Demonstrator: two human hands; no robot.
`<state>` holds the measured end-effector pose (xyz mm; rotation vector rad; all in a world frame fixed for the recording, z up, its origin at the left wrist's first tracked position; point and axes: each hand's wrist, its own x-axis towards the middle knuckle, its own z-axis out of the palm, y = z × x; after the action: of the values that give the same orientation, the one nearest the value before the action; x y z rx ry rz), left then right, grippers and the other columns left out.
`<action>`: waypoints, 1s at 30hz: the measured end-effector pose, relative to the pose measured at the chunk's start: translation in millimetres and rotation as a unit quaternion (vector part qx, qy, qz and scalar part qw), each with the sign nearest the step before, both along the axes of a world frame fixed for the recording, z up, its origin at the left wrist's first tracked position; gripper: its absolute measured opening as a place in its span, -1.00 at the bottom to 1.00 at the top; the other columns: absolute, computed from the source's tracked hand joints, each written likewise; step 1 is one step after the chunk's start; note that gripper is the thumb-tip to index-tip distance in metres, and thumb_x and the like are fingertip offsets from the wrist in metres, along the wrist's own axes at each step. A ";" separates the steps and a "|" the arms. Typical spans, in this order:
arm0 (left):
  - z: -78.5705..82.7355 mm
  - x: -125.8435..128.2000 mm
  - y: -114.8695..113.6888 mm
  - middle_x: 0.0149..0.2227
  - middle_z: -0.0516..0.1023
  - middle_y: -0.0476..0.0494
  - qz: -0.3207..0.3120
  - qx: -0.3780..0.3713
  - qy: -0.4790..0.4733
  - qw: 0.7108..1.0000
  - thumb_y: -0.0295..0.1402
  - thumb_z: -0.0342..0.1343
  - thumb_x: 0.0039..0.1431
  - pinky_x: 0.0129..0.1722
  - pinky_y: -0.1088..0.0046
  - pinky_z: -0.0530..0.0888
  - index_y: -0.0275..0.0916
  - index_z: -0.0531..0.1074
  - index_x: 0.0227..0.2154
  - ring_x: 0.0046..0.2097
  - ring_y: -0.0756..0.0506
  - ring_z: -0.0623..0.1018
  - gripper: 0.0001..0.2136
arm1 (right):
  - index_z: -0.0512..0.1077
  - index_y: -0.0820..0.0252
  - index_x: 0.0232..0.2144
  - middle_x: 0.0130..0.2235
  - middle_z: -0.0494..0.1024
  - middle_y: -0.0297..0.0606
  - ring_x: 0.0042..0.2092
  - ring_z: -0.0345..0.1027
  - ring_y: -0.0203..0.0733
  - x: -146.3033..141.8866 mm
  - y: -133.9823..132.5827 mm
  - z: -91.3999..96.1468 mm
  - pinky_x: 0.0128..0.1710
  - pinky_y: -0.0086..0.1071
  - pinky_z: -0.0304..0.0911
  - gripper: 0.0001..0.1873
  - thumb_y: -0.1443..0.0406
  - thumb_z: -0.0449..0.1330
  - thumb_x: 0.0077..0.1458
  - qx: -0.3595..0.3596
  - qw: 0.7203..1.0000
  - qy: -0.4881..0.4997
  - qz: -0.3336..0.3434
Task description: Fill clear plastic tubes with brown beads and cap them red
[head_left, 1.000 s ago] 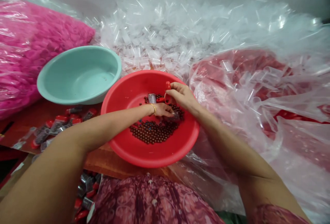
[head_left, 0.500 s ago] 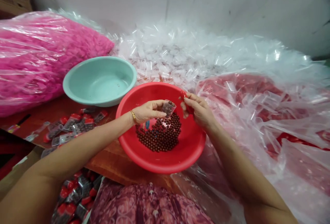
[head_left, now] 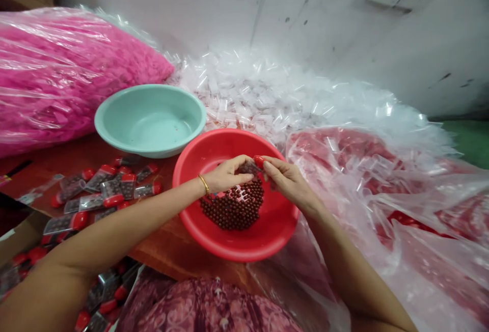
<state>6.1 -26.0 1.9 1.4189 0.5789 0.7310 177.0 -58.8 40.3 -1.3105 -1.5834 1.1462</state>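
Note:
Above the red basin (head_left: 237, 253), my left hand (head_left: 225, 175) is closed round a small clear plastic container (head_left: 247, 168) with brown beads inside. My right hand (head_left: 284, 176) pinches a red cap (head_left: 259, 161) at the mouth of that container; whether the cap is seated I cannot tell. A heap of round brown beads (head_left: 233, 210) lies in the bottom of the basin below both hands. My fingers partly hide the container.
A pale green basin (head_left: 148, 118) stands behind left. Filled red-capped containers (head_left: 112, 189) lie at the left, more in a box (head_left: 103, 291) below. A pink-filled bag (head_left: 76, 72) is far left; clear containers (head_left: 260, 87) are heaped behind, a plastic bag of red caps (head_left: 351, 148) at right.
My right hand has moved left with the red cap, bringing it against the container in my left hand. The view has shifted slightly, showing more of the wall at right.

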 end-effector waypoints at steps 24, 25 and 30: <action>8.3 -4.6 -6.0 -0.50 0.40 0.03 -0.097 -0.126 -0.015 0.987 -0.27 0.13 0.07 -0.47 0.54 0.39 -0.28 0.22 -0.34 -0.49 0.06 0.48 -0.77 | 0.34 0.07 -0.24 -0.01 0.46 -0.21 0.00 0.32 -0.15 -30.2 15.8 -10.6 -0.14 -0.26 0.28 -0.68 0.05 0.07 0.00 0.040 0.983 0.166 -0.064; 8.6 -5.6 -6.1 -0.50 0.39 0.03 -0.089 -0.125 -0.019 0.988 -0.27 0.13 0.07 -0.47 0.54 0.39 -0.28 0.22 -0.35 -0.49 0.06 0.48 -0.77 | 0.33 0.07 -0.28 -0.01 0.46 -0.21 -0.02 0.33 -0.16 -31.2 13.4 -10.9 -0.15 -0.26 0.27 -0.71 0.06 0.04 0.02 0.048 0.985 0.153 -0.067; 7.4 -8.0 -3.9 -0.47 0.37 0.06 -0.050 -0.125 -0.044 0.990 -0.29 0.10 0.09 -0.49 0.57 0.36 -0.26 0.22 -0.27 -0.48 0.07 0.48 -0.77 | 0.15 0.11 -0.50 -0.08 0.49 -0.18 -0.08 0.35 -0.17 -28.1 2.6 -14.4 -0.09 -0.24 0.21 -0.76 0.10 0.02 0.03 0.109 0.981 0.130 -0.096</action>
<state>-1.9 -29.9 9.3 1.1685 0.5086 0.6148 149.0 -56.3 25.9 -1.0955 -1.3188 0.9524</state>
